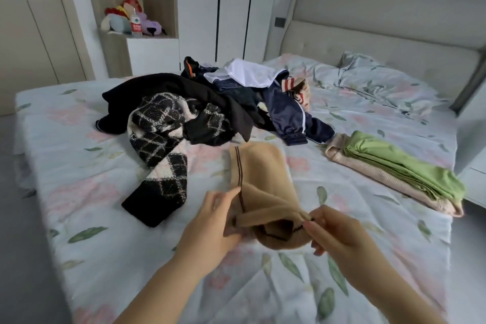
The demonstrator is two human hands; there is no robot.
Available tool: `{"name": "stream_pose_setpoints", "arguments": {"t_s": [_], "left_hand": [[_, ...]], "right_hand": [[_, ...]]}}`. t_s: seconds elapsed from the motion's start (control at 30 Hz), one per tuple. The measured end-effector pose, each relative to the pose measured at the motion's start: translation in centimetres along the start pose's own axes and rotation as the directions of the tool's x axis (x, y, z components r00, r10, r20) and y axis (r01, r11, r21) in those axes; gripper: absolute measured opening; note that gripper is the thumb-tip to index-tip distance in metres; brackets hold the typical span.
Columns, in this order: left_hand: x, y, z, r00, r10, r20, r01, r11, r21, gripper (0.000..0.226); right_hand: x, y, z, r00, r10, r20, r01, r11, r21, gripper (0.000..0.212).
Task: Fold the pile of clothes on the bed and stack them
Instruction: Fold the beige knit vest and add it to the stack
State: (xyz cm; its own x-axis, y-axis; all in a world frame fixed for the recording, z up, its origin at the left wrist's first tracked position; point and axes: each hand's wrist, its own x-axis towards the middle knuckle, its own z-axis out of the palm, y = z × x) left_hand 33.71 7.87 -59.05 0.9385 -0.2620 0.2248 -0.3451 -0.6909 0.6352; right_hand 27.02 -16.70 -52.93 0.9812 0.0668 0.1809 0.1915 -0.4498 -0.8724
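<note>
A wide bed (pixel 105 258) with a pale floral sheet fills the room, its padded headboard (pixel 368 29) at the far right and a rumpled pillow (pixel 381 79) below it. Across the middle of the bed sprawls the unfolded pile of clothes (pixel 210 110): a black-and-white checked sweater (pixel 160 144) trailing toward the near side, a navy jacket (pixel 286 113) on the right, and a white garment (pixel 247 73) on top. To the right, apart from the pile, a folded green garment (pixel 399 166) lies on a folded cream one (pixel 381 184). In front of the pile, a tan knit garment (pixel 260 179) with a dark stripe lies on the sheet, its near end lifted. The person's left hand (pixel 210 226) grips its left edge by the stripe; the right hand (pixel 334 231) pinches its near right corner.
</note>
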Motion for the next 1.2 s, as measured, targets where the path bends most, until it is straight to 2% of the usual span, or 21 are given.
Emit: {"name": "stream_pose_setpoints", "arguments": {"t_s": [0.03, 0.07, 0.13, 0.23, 0.3, 0.37, 0.43, 0.5, 0.6, 0.73, 0.83, 0.9, 0.97, 1.07, 1.13, 1.2], "left_hand": [[0.2, -0.1, 0.8, 0.999, 0.031, 0.009, -0.031, 0.998, 0.061, 0.091], [0.4, -0.1, 1.5, 0.998, 0.054, 0.016, -0.055, 0.992, 0.112, 0.096], [0.9, -0.3, 3.0, 0.996, 0.081, 0.029, -0.084, 0.990, 0.114, 0.084], [1.4, 0.1, 4.6, 0.992, 0.128, 0.018, -0.128, 0.991, 0.035, 0.065], [1.7, 0.8, 4.7, 0.986, 0.163, -0.026, -0.164, 0.984, -0.061, 0.073], [2.1, 1.7, 4.2, 0.964, 0.263, -0.042, -0.266, 0.959, -0.099, 0.077], [2.1, 2.4, 3.9, 0.931, 0.364, 0.010, -0.362, 0.929, -0.074, 0.067], [1.8, 2.8, 3.7, 0.918, 0.385, 0.092, -0.375, 0.920, -0.116, 0.049], [1.4, 2.8, 3.6, 0.943, 0.299, 0.145, -0.279, 0.950, -0.141, 0.034], [1.1, 3.2, 2.9, 0.981, 0.184, -0.065, -0.191, 0.975, -0.110, 0.035], [1.0, 4.1, 1.7, 0.982, 0.044, -0.185, -0.097, 0.953, -0.288, 0.041], [0.7, 4.5, 1.0, 0.977, -0.085, -0.195, -0.010, 0.899, -0.438, 0.048], [0.2, 5.1, 0.5, 0.968, -0.148, -0.201, 0.022, 0.854, -0.520, 0.043], [-0.2, 6.2, 0.5, 0.949, -0.260, -0.178, 0.086, 0.757, -0.647, 0.046], [-0.1, 7.0, 0.7, 0.942, -0.324, -0.083, 0.151, 0.636, -0.757, 0.050], [-0.1, 8.1, 0.8, 0.943, -0.331, 0.034, 0.204, 0.495, -0.845, 0.053]], "right_hand": [[-0.9, 0.6, 0.2, 1.000, -0.003, -0.018, 0.003, 1.000, 0.010, 0.012], [-1.6, 1.4, 0.5, 0.999, -0.006, -0.041, 0.007, 1.000, 0.027, 0.011], [-2.0, 2.5, 1.3, 0.995, 0.027, -0.093, -0.016, 0.993, 0.118, 0.010], [-1.0, 2.9, 2.0, 0.998, 0.050, -0.043, -0.038, 0.972, 0.230, 0.021], [-0.3, 2.8, 1.8, 0.999, 0.023, 0.025, -0.028, 0.966, 0.257, 0.033], [0.3, 2.6, 1.6, 0.997, 0.019, 0.076, -0.039, 0.962, 0.270, 0.038], [0.4, 2.8, 1.8, 0.992, 0.042, 0.116, -0.074, 0.956, 0.283, 0.033], [0.4, 3.1, 2.4, 0.987, 0.058, 0.151, -0.102, 0.946, 0.306, 0.021], [0.5, 3.2, 3.4, 0.992, 0.080, 0.098, -0.109, 0.932, 0.346, 0.008], [0.8, 2.9, 3.4, 0.963, 0.256, -0.083, -0.165, 0.805, 0.570, 0.016], [0.6, 3.2, 3.5, 0.956, 0.277, -0.092, -0.218, 0.887, 0.407, 0.035], [0.3, 3.4, 4.3, 0.964, 0.258, -0.067, -0.234, 0.938, 0.255, 0.046], [-0.1, 3.7, 5.3, 0.979, 0.203, -0.008, -0.199, 0.967, 0.157, 0.055], [-0.8, 3.8, 6.7, 0.991, 0.002, 0.135, -0.010, 0.998, 0.059, 0.087], [-1.3, 3.3, 7.7, 0.989, -0.079, 0.125, 0.060, 0.988, 0.144, 0.094], [-1.5, 2.9, 8.1, 0.997, -0.082, 0.003, 0.078, 0.954, 0.289, 0.088]]}}
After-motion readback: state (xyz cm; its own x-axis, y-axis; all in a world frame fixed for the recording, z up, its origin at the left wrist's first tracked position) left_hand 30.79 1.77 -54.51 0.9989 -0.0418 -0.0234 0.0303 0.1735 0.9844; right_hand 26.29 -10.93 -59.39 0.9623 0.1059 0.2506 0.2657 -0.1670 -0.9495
